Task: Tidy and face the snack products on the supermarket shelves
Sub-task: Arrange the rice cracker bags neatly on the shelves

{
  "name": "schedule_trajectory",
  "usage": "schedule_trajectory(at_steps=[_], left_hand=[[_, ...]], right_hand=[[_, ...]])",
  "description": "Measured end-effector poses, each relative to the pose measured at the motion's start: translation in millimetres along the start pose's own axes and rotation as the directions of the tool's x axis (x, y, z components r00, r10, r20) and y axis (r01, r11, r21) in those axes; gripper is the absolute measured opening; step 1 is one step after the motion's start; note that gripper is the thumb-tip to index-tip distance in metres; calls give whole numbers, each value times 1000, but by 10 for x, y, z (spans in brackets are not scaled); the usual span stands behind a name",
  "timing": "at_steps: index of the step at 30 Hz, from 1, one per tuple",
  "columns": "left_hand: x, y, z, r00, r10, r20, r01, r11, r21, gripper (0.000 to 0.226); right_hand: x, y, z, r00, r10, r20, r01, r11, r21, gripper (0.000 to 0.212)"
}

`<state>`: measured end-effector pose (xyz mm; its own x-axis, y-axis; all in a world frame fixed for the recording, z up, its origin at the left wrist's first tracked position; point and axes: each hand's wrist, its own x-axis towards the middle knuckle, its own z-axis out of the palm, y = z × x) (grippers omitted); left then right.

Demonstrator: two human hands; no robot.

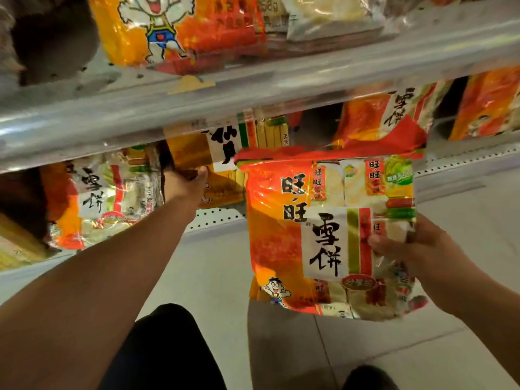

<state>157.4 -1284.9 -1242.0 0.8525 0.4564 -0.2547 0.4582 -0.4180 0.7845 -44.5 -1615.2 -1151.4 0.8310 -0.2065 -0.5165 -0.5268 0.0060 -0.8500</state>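
Right hand (419, 249) has a firm grip on the lower right edge of a big orange rice cracker bag (323, 235), holding it upright in front of the lower shelf (450, 161), out over the floor. Left hand (184, 182) reaches under the upper shelf (253, 91) to the yellow bag (197, 153); looks like its fingers curl round the edge, though it's shadowy there.

Head-worn view, forward and down, close to shelves (253, 88) (wide-angle, single).
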Motion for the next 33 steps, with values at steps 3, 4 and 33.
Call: schedule_trajectory(at_steps=[3, 4, 33], left_hand=[[107, -9, -31, 999, 7, 43, -6, 999, -32, 57], [124, -6, -43, 998, 4, 57, 0, 998, -68, 57], [-1819, -1122, -2189, 929, -367, -47, 322, 865, -386, 49]], right_hand=[[79, -31, -10, 999, -22, 25, 23, 999, -36, 37], [116, -46, -6, 999, -28, 34, 29, 999, -41, 37], [1722, -1037, 869, 997, 44, 65, -36, 992, -122, 4]])
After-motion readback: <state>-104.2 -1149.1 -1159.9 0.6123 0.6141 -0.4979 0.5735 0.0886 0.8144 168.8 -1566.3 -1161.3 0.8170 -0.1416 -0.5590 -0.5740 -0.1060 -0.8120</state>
